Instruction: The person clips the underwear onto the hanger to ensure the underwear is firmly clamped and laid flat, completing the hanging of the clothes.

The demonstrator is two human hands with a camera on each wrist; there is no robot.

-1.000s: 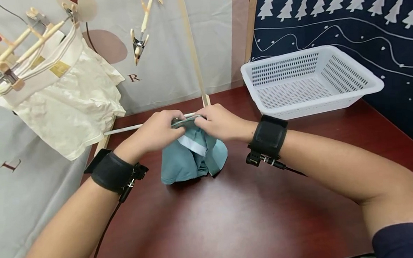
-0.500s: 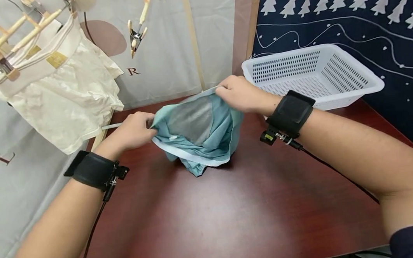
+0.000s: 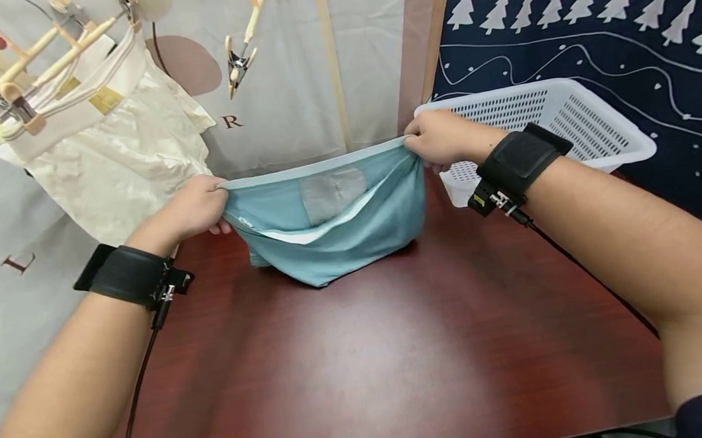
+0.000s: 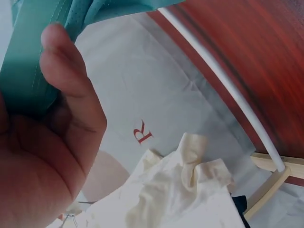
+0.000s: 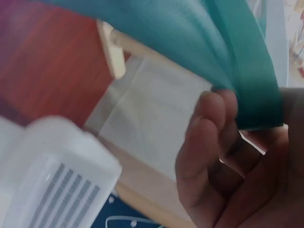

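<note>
A teal garment [image 3: 333,226] with a pale waistband and a grey inner label is stretched between both hands above the red-brown table [image 3: 394,362]. My left hand [image 3: 192,207] grips the waistband's left end, my right hand [image 3: 436,138] grips its right end. The garment's lower part rests on the table. In the left wrist view the fingers [image 4: 71,85] curl round the teal band [image 4: 33,61]. The right wrist view shows fingers [image 5: 213,137] pinching the teal fabric [image 5: 228,52].
A white perforated basket [image 3: 572,118] stands at the back right of the table. A cream garment [image 3: 115,158] hangs from wooden clip hangers [image 3: 27,64] at the left. A wooden clip [image 3: 238,59] dangles above. A wooden rack post [image 3: 334,68] rises behind the garment.
The hands have moved apart and risen, pulling the bunched garment open until its waistband is taut between them. The right hand now sits in front of the basket.
</note>
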